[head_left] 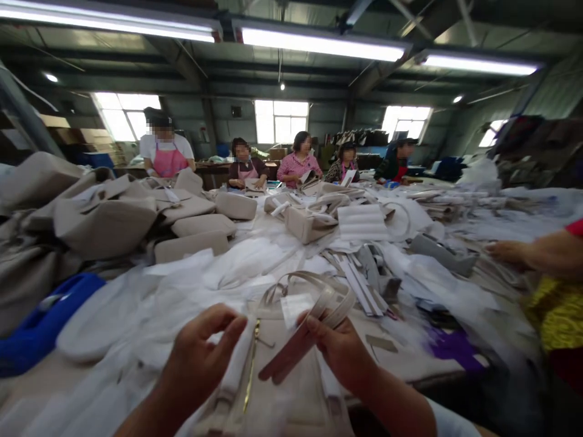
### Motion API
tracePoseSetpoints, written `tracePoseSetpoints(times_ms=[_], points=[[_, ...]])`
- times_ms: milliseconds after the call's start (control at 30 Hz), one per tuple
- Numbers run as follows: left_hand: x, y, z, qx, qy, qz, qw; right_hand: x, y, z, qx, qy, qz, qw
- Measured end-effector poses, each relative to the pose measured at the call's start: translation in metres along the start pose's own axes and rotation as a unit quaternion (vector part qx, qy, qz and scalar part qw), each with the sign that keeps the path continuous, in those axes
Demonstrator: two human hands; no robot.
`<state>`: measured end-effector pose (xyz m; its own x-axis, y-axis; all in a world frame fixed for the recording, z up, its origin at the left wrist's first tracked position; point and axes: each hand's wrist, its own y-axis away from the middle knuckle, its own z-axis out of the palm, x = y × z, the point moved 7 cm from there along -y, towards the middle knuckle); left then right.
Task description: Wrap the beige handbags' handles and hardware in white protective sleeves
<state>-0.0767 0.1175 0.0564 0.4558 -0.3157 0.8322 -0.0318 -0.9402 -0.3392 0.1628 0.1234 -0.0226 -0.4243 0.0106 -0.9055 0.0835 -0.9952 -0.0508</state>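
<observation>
My right hand is closed around a long beige strap. The strap loops up over the fingers, and its two flat, darker ends hang down to the left. To the left, my left hand is curled, thumb and fingertips close together; whether something thin is pinched there I cannot make out. Beneath both hands lies a beige bag with a gold zipper along its left side. A small white piece shows behind the strap, beside my right fingers.
Beige bags are heaped at the left, near a blue object. White wrapping sheets spread over the table. A purple cloth lies at the right, where a co-worker's arm reaches in. Several people work across the table.
</observation>
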Motion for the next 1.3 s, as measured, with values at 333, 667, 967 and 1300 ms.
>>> tracePoseSetpoints(times_ms=[333, 667, 967, 1300], points=[[0.009, 0.008, 0.090, -0.110, 0.133, -0.101, 0.980, -0.014, 0.022, -0.003, -0.062, 0.098, -0.055, 0.992], [0.006, 0.020, 0.100, -0.120, 0.267, -0.188, 0.937, -0.021, 0.030, 0.010, -0.108, 0.104, -0.064, 0.987], [0.000, 0.021, 0.109, -0.118, 0.319, -0.225, 0.913, -0.010, 0.037, 0.020, -0.155, 0.130, -0.039, 0.978], [-0.003, 0.024, 0.059, -0.022, 0.067, -0.097, 0.993, -0.070, 0.000, -0.019, 0.047, 0.033, -0.059, 0.997]])
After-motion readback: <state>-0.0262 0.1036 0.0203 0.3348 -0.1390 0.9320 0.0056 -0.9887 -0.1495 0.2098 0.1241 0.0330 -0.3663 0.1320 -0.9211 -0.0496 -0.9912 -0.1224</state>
